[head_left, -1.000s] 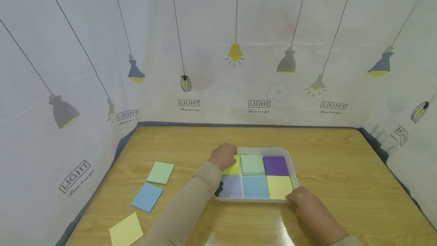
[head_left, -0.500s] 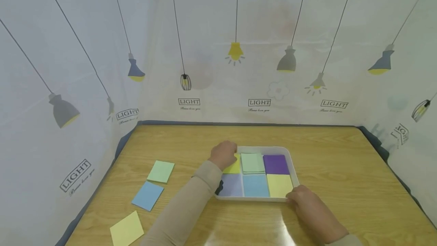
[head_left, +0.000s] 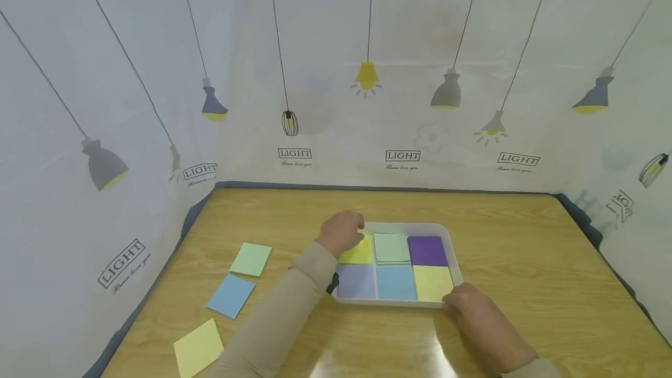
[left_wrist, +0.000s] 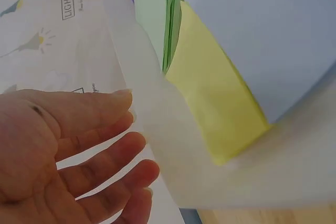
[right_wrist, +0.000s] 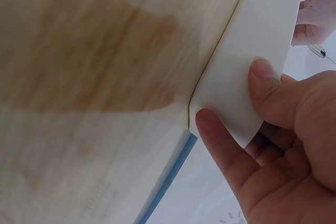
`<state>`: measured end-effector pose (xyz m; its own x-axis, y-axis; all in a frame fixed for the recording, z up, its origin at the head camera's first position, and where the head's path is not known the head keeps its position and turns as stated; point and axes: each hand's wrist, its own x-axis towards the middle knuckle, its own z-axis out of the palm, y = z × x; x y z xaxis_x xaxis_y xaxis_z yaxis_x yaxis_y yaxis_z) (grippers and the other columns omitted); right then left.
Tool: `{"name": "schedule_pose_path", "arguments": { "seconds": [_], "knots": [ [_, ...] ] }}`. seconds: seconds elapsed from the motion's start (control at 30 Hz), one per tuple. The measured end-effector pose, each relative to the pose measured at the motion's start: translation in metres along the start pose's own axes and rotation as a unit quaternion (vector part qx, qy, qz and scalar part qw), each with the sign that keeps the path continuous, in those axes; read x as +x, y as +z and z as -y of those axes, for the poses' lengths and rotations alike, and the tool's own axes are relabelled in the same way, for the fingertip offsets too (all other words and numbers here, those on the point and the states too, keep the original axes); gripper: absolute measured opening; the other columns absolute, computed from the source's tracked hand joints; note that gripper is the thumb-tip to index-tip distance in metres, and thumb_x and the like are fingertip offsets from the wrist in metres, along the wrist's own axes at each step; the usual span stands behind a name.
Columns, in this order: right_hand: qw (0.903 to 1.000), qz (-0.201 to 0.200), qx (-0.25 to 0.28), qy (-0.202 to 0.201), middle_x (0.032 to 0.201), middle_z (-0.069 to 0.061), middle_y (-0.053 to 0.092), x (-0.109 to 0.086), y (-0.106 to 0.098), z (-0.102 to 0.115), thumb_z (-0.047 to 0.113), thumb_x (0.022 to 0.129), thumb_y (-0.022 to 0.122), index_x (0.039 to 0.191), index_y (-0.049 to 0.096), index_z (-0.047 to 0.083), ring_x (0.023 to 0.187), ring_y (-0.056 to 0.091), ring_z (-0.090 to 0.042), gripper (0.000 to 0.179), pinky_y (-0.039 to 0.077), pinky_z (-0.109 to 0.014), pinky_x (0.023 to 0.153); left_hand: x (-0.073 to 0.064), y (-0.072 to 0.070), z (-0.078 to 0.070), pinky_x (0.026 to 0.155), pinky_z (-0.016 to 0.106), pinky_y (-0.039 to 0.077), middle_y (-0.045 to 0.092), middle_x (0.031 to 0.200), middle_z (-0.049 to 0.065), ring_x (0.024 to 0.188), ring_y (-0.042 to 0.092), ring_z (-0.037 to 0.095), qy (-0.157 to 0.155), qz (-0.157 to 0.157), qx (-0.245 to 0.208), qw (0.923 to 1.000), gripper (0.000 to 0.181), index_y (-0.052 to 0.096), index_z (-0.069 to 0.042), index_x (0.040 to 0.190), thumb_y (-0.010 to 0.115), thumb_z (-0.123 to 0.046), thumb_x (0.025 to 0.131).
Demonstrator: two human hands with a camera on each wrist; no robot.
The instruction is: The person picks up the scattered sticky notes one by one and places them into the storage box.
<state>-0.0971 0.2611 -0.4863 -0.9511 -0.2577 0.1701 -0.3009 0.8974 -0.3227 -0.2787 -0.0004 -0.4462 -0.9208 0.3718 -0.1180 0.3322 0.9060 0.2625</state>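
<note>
A white tray (head_left: 388, 303) lies on the table with pads of sticky notes in two rows. In its back row are a bright yellow pad (head_left: 359, 251), a pale green pad (head_left: 391, 248) and a purple pad (head_left: 427, 251). Lavender (head_left: 357, 282), blue (head_left: 396, 283) and light yellow (head_left: 433, 283) pads fill the front row. At the back left corner my left hand (head_left: 341, 232) has loosely bent fingers (left_wrist: 113, 145) beside the rim, holding nothing. My right hand (head_left: 480, 314) grips the front right corner, its thumb (right_wrist: 262, 82) on the wall.
To the left on the wooden table (head_left: 535, 261) lie a green sticky-note square (head_left: 251, 259), a blue one (head_left: 231, 296) and a yellow one (head_left: 198, 347). A white cloth backdrop (head_left: 336, 28) printed with lamps encloses the back and sides.
My left hand has shifted slightly off the tray's left side, uncovering more of the bright yellow pad. The right hand keeps its hold on the corner. The head view has tilted slightly.
</note>
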Motion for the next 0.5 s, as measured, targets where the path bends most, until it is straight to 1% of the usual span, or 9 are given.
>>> {"name": "schedule_pose_path", "arguments": {
  "seconds": [0.1,0.27,0.33,0.5],
  "knots": [
    [1.0,-0.002,-0.006,-0.005,0.073,0.012,0.053,0.001,0.002,0.001,0.007,0.091,0.069,0.073,0.068,0.023,0.073,0.049,-0.003,0.025,0.05,-0.024,0.066,-0.005,-0.005,0.005,0.09,0.04,0.056,0.07,0.123,0.002,0.114,0.065,0.022,0.003,-0.004,-0.005,1.0,0.024,0.07,-0.015,0.119,0.067,-0.023,0.097],
    [0.9999,-0.005,0.011,0.006,0.074,0.012,0.054,0.001,0.003,0.001,0.008,0.092,0.069,0.071,0.065,0.025,0.074,0.049,-0.003,0.028,0.05,-0.024,0.066,-0.014,-0.012,0.013,0.092,0.041,0.056,0.07,0.124,0.001,0.116,0.064,0.022,0.001,-0.004,-0.013,0.9999,0.023,0.07,-0.015,0.119,0.067,-0.023,0.097],
    [0.9998,-0.005,0.014,0.01,0.074,0.012,0.054,0.0,0.003,0.0,0.008,0.092,0.069,0.07,0.064,0.027,0.074,0.049,-0.002,0.029,0.05,-0.024,0.067,-0.017,-0.013,0.015,0.093,0.041,0.056,0.07,0.125,0.001,0.117,0.064,0.022,0.001,-0.003,-0.018,0.9998,0.023,0.07,-0.014,0.119,0.067,-0.023,0.097],
    [0.9999,-0.011,0.01,-0.003,0.073,0.014,0.052,0.0,0.004,0.001,0.008,0.092,0.068,0.068,0.062,0.029,0.074,0.048,-0.001,0.032,0.049,-0.024,0.066,-0.022,-0.012,0.024,0.089,0.039,0.057,0.07,0.123,0.002,0.112,0.065,0.021,0.008,-0.008,-0.02,0.9997,0.023,0.07,-0.014,0.118,0.067,-0.024,0.097]
  ]
}}
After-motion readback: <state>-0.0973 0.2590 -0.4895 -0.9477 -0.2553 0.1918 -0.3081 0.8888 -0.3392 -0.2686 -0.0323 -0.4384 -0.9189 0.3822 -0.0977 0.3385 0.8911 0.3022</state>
